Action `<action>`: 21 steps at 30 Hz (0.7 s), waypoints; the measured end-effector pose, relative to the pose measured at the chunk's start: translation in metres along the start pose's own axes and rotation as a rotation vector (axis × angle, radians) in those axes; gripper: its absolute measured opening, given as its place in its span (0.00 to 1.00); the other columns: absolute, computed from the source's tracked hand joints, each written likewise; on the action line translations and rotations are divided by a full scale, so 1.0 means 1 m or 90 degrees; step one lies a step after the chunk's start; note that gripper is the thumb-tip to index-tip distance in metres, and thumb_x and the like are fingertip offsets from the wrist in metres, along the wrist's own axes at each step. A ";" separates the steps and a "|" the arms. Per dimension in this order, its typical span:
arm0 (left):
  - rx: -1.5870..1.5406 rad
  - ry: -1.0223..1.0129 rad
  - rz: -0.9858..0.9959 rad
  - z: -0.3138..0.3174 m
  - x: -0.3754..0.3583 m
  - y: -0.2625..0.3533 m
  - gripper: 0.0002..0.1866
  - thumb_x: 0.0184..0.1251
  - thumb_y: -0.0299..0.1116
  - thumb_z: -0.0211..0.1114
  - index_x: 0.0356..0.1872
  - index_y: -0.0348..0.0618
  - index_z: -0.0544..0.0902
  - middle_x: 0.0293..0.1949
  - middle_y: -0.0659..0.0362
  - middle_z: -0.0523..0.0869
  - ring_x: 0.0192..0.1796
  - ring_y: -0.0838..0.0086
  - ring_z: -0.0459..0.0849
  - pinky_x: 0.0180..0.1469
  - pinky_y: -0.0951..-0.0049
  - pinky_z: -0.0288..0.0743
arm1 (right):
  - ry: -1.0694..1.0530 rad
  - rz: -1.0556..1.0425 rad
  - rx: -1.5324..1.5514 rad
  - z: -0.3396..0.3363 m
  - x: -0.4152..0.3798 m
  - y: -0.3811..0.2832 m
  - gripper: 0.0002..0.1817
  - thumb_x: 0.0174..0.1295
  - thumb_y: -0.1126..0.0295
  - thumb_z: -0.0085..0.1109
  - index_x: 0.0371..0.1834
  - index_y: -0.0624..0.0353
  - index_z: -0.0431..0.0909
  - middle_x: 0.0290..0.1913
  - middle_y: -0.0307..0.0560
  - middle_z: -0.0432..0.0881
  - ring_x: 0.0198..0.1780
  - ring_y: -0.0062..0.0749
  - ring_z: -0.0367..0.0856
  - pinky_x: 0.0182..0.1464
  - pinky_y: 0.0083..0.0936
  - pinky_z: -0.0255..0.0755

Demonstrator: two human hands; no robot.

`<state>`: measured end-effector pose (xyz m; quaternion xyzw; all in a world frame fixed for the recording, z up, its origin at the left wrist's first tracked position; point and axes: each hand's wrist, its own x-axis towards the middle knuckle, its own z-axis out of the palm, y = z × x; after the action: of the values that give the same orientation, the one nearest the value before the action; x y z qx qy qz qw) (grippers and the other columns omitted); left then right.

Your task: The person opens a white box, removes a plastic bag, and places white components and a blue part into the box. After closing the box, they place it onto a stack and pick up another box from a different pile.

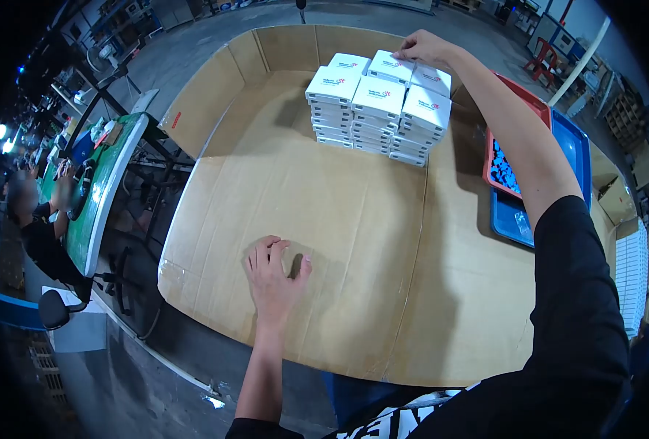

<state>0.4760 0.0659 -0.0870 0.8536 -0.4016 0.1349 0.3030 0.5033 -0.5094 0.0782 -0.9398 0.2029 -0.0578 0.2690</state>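
Note:
Stacks of flat white boxes (378, 99) with a small red logo and print on their lids stand in rows at the far side of the cardboard-covered table. My right hand (425, 50) reaches over to the back row, its fingers closed on the rear edge of a white box (391, 67) that sits slightly higher than those around it. The underside of that box is hidden. Nearer to me, my left hand (273, 276) hovers over the bare cardboard (324, 219) with fingers apart and nothing in it.
At the right, a red tray (487, 157) of small blue parts rests on blue trays (504, 219), partly behind my right arm. Raised cardboard walls (284, 47) edge the table's far side. A person (46, 234) sits at a green table (109, 175) on the left.

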 end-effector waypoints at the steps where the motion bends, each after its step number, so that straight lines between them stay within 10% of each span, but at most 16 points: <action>1: 0.002 0.000 0.002 0.001 0.000 0.000 0.19 0.55 0.35 0.77 0.47 0.45 0.82 0.53 0.54 0.82 0.58 0.56 0.78 0.62 0.55 0.70 | 0.003 -0.018 0.065 -0.003 0.003 0.006 0.34 0.62 0.47 0.77 0.59 0.66 0.88 0.46 0.55 0.90 0.53 0.40 0.86 0.63 0.39 0.78; 10: 0.016 0.016 0.018 0.002 -0.003 0.000 0.19 0.56 0.37 0.77 0.47 0.45 0.82 0.52 0.55 0.82 0.58 0.57 0.78 0.62 0.55 0.70 | -0.023 0.061 -0.178 0.004 -0.022 -0.019 0.43 0.55 0.32 0.75 0.57 0.63 0.89 0.57 0.60 0.89 0.62 0.55 0.85 0.66 0.44 0.76; 21: 0.031 0.041 0.037 -0.002 -0.006 0.002 0.18 0.57 0.42 0.77 0.44 0.45 0.84 0.49 0.57 0.83 0.56 0.62 0.80 0.62 0.57 0.68 | 0.120 0.023 0.078 0.004 -0.019 -0.028 0.31 0.68 0.49 0.71 0.58 0.69 0.86 0.45 0.57 0.90 0.46 0.42 0.89 0.50 0.35 0.81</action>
<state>0.4712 0.0695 -0.0877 0.8439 -0.4129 0.1808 0.2908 0.4967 -0.4779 0.0902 -0.9081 0.2399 -0.1536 0.3068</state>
